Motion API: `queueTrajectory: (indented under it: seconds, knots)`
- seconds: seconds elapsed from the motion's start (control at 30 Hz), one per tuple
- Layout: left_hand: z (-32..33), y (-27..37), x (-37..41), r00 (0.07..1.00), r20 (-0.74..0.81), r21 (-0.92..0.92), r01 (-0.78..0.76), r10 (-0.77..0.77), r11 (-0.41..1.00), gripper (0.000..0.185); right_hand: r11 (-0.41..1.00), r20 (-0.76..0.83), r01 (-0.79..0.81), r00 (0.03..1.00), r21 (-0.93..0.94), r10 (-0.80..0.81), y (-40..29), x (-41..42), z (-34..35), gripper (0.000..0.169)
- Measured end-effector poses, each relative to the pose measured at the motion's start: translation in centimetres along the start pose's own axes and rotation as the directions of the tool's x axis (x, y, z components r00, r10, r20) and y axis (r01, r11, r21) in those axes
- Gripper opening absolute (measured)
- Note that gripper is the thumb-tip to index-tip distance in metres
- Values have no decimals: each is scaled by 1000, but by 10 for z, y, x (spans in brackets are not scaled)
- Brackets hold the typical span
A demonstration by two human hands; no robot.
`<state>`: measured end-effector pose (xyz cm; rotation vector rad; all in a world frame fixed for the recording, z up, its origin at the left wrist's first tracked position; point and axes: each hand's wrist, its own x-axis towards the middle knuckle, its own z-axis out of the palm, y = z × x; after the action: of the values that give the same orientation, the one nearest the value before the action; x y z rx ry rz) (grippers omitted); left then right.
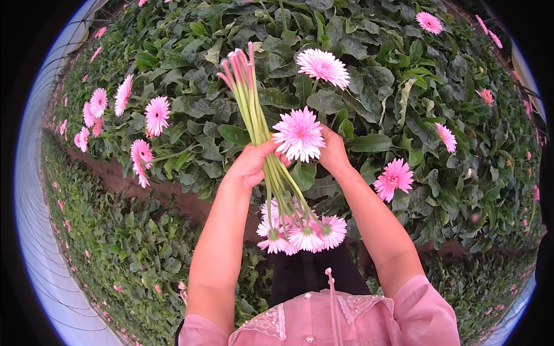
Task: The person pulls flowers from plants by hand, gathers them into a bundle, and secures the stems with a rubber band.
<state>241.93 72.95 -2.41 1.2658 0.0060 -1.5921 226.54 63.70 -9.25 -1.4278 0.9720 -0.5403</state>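
Observation:
My left hand (pixel 254 162) is closed around a bunch of cut gerbera stems (pixel 273 173). The pink stem ends point up and away from me, while the pale pink flower heads (pixel 305 233) hang down near my waist. Just right of that hand is a single pink gerbera bloom (pixel 299 135), facing up. Behind this bloom's right edge, my right hand (pixel 332 149) reaches in among the leaves; its fingers are mostly hidden, so whether it holds a stem cannot be told. Another pale pink gerbera (pixel 323 68) stands upright above both hands.
Dense gerbera leaves (pixel 372 104) fill the bed before me. More pink blooms stand at left (pixel 157 115) and right (pixel 394 179). A bare soil path (pixel 186 201) runs between this bed and another planted bed (pixel 134 251) at lower left. Curved greenhouse sheeting (pixel 39 216) edges the view.

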Motion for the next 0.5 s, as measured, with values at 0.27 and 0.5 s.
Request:
queueTrajectory:
  seconds: [0.27, 0.5]
  knots:
    - [7, 1, 7, 1000, 25, 51, -4, 3, 999, 24, 999, -15, -14, 1000, -35, 14, 2, 0, 1, 18]
    - [5, 7, 17, 998, 46, 10, -32, 31, 999, 18, 966, -29, 69, 996, -247, -79, 1, 12, -5, 22]
